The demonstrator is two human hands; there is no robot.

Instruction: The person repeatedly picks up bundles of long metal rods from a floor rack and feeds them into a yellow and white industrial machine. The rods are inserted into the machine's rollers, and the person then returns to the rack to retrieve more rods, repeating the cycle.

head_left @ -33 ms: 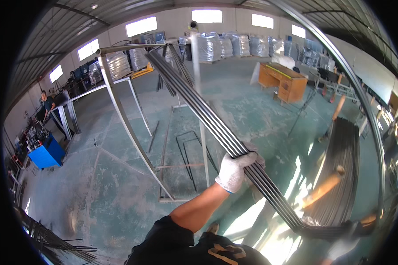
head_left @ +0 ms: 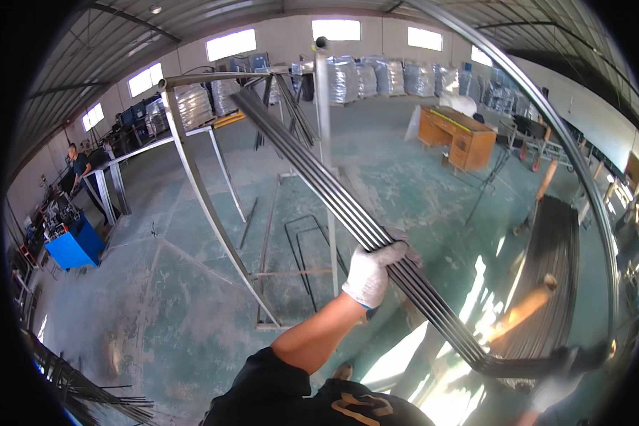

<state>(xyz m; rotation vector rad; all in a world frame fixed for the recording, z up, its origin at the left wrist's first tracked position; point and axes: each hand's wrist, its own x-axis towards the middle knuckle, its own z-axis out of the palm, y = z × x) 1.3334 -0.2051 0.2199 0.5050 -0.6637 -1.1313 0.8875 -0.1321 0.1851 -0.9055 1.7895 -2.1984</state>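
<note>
A bundle of several dark metal tubes (head_left: 334, 197), bent near the lower end, slants across the middle of the view from upper left to lower right. My left hand (head_left: 371, 275), in a white glove with a grey palm, is closed around the straight part, thumb over the top. Beyond the bend, the tubes run right, where my gloved right hand (head_left: 557, 387) wraps the bent section; it is slightly blurred and its fingers partly show. The far end of the bundle reaches beside a metal rack frame (head_left: 192, 170) with an upright post (head_left: 324, 106).
A stack of dark tubes (head_left: 547, 270) lies at right, near an orange-brown post (head_left: 522, 312). A large curved metal tube (head_left: 547, 113) arches over the right side. More rods (head_left: 99, 394) lie lower left. A wooden desk (head_left: 454, 138), a blue machine (head_left: 74, 245) and a person (head_left: 78, 170) stand farther off.
The tube bundle and my left hand have shifted slightly left in view. My right hand has moved up a little. Both hands keep their hold.
</note>
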